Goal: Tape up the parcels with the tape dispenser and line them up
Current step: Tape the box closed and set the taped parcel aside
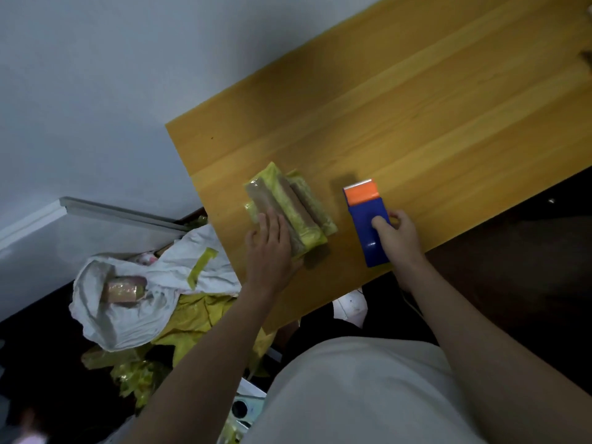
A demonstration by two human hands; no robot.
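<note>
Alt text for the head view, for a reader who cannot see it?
Seen from above, a person's left hand presses flat on taped yellow-green parcels on a wooden table, while the right hand grips a blue and orange tape dispenser beside them.

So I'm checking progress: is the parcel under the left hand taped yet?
Taped. Brown tape strips run lengthwise along the yellow parcel, which lies flat on the table under the left hand.

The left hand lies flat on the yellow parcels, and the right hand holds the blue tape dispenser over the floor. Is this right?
Not quite. In the head view the right hand holds the blue tape dispenser on the wooden table, not over the floor. The left hand does lie flat on the yellow parcels.
</note>
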